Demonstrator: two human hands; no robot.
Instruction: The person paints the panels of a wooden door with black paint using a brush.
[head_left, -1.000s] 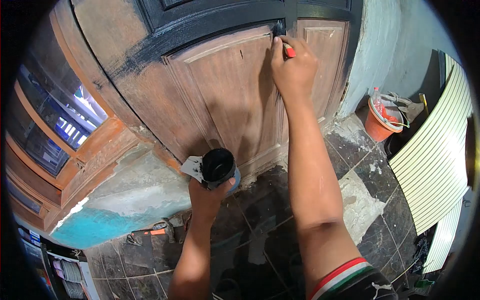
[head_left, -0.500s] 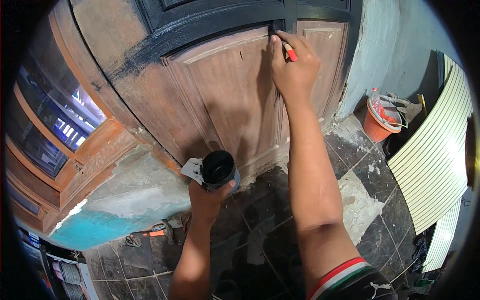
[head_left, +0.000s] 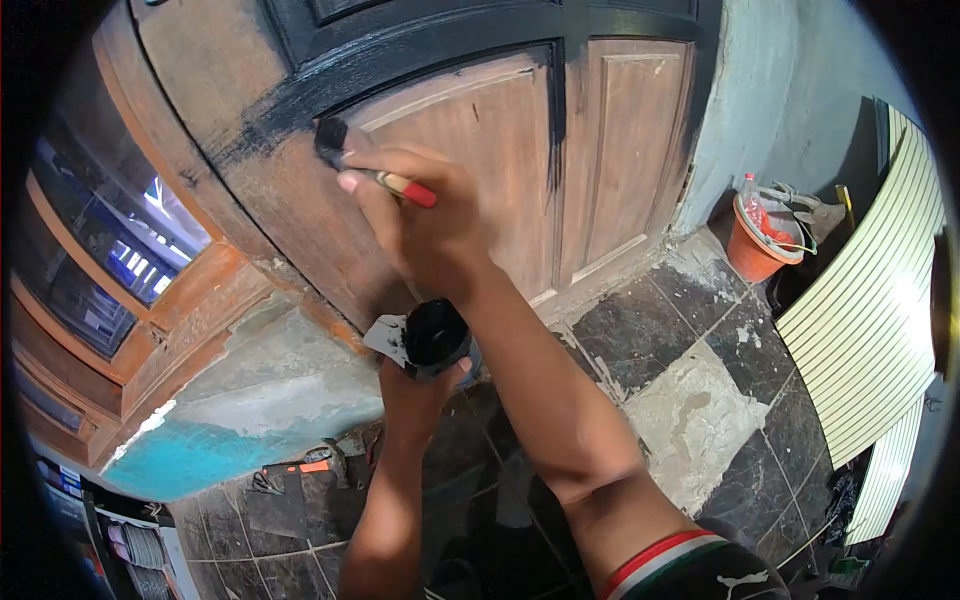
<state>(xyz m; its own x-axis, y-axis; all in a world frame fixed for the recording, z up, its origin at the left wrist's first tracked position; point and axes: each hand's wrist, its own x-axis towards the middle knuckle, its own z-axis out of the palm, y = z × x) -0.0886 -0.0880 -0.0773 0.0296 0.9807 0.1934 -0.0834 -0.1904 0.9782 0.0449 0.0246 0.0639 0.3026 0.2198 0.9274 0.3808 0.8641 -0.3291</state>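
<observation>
My right hand (head_left: 425, 215) is closed around a paintbrush (head_left: 408, 188) with a red-tipped wooden handle. Its black bristles lie at the upper left corner of a bare panel on the wooden door (head_left: 450, 170). Black paint (head_left: 400, 65) covers the upper part of the door and runs down the strip right of that panel. Lower down, my left hand (head_left: 412, 390) grips a can of black paint (head_left: 437, 335), its dark mouth facing up. A pale scraper-like piece (head_left: 386, 340) sticks out at the can's left side. My right forearm passes close by the can's right edge.
An orange bucket (head_left: 765, 245) with a plastic bottle stands by the wall at right. Ribbed cream panels (head_left: 870, 290) lean beside it. Tools with an orange handle (head_left: 315, 466) lie on the dark tiles at lower left. A glazed window (head_left: 120, 230) is at left.
My right hand has moved the paintbrush left, from the panel's upper right corner to its upper left. Fresh black paint shows down the strip it left. My left hand and the can stay put.
</observation>
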